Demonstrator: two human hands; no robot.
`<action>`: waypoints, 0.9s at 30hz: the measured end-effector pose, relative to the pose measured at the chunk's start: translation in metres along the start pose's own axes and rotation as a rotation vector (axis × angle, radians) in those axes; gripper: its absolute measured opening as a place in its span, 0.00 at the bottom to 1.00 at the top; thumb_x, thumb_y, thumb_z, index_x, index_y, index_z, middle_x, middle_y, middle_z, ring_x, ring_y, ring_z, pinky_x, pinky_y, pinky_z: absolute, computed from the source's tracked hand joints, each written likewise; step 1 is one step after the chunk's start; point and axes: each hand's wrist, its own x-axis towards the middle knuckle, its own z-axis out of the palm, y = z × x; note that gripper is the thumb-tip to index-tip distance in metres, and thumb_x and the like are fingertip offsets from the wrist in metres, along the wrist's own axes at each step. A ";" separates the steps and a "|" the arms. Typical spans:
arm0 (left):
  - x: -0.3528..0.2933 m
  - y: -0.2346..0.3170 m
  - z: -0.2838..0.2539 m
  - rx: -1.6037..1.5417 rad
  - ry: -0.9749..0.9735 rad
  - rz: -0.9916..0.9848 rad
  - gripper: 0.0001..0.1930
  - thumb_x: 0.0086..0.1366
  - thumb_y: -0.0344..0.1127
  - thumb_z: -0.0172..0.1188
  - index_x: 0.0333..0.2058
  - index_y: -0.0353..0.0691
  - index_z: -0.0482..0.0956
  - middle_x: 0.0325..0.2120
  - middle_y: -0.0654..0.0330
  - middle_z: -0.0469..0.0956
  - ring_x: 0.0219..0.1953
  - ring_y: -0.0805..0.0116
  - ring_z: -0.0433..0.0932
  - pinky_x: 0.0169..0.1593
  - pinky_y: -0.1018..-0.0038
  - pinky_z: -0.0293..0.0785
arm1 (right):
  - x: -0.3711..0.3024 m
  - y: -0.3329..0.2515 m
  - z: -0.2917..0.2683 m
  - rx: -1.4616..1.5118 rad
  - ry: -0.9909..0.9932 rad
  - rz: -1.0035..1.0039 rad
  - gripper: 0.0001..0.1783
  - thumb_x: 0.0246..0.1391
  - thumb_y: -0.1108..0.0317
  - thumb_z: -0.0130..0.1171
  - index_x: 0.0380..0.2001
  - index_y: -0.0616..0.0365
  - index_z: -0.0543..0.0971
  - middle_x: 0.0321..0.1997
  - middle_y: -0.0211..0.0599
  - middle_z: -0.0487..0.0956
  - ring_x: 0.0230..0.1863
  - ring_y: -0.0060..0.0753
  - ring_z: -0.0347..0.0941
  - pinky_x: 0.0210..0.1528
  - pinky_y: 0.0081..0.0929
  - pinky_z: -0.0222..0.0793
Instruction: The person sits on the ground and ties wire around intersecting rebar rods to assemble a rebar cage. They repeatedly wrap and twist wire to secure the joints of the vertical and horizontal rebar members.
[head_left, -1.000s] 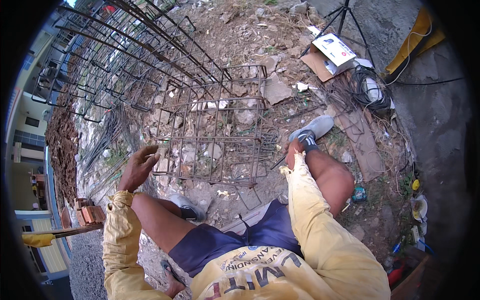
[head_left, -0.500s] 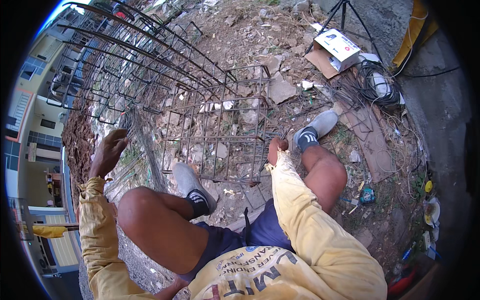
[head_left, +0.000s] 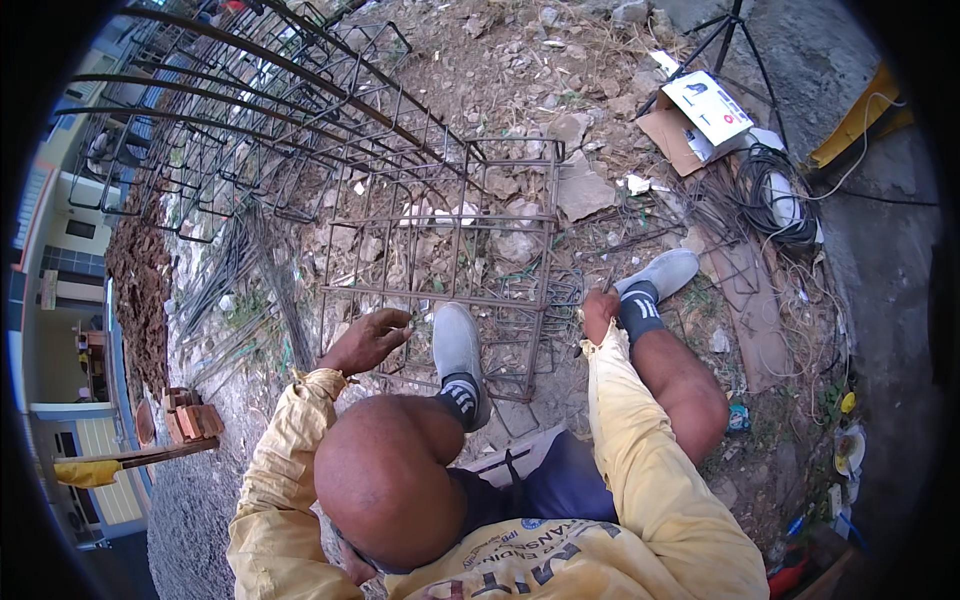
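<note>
A rebar cage point(head_left: 440, 298) of rusty bars and square stirrups lies on the rubble between my feet. Over its near left corner is my left hand point(head_left: 372, 340), palm down, fingers stretched to the right and nothing visible in them. My right hand point(head_left: 600, 314) is closed beside the cage's right side, close to my right ankle. A short dark end shows below that fist, but what it grips cannot be made out. My left shoe point(head_left: 460, 350), grey, is at the cage's near edge; the right shoe point(head_left: 668, 274) stands outside it.
More long bars and stirrups point(head_left: 250, 120) rise at the far left. An open carton point(head_left: 705, 110), a tripod point(head_left: 728, 30) and coiled black cable point(head_left: 770, 195) are at the far right. Bricks point(head_left: 192, 418) lie at the left, thin rods point(head_left: 225, 270) nearer the cage. Broken stones cover the ground.
My left hand has swung right and down toward the cage. My left knee and foot have shifted right, to the cage's near edge. The right hand stays closed beside the cage.
</note>
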 end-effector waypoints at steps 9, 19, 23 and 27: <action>0.109 -0.017 0.059 -0.157 0.042 0.107 0.22 0.67 0.44 0.57 0.53 0.34 0.73 0.48 0.53 0.78 0.51 0.63 0.76 0.55 0.69 0.70 | 0.048 -0.019 -0.005 -0.474 -0.059 -0.227 0.18 0.53 0.59 0.56 0.39 0.64 0.78 0.39 0.62 0.79 0.45 0.64 0.75 0.49 0.51 0.69; 0.061 -0.069 0.083 -0.464 0.108 -0.191 0.22 0.66 0.43 0.59 0.54 0.34 0.72 0.48 0.56 0.77 0.50 0.63 0.76 0.50 0.70 0.73 | 0.041 -0.018 0.005 -0.554 -0.060 -0.381 0.16 0.52 0.59 0.57 0.34 0.62 0.80 0.34 0.56 0.80 0.39 0.60 0.77 0.42 0.49 0.72; -0.018 -0.028 0.002 -0.467 0.094 -0.240 0.24 0.65 0.43 0.60 0.56 0.37 0.70 0.50 0.58 0.76 0.50 0.67 0.75 0.49 0.73 0.73 | 0.046 -0.001 0.027 -0.954 -0.049 -0.726 0.09 0.49 0.65 0.55 0.25 0.53 0.84 0.27 0.40 0.83 0.33 0.40 0.80 0.34 0.37 0.72; -0.103 0.092 -0.091 -0.365 0.386 0.080 0.25 0.68 0.42 0.57 0.58 0.37 0.67 0.53 0.55 0.74 0.52 0.65 0.74 0.52 0.70 0.72 | 0.167 0.096 0.027 -1.342 0.081 -0.899 0.09 0.47 0.68 0.55 0.24 0.48 0.85 0.31 0.36 0.83 0.33 0.40 0.80 0.31 0.38 0.71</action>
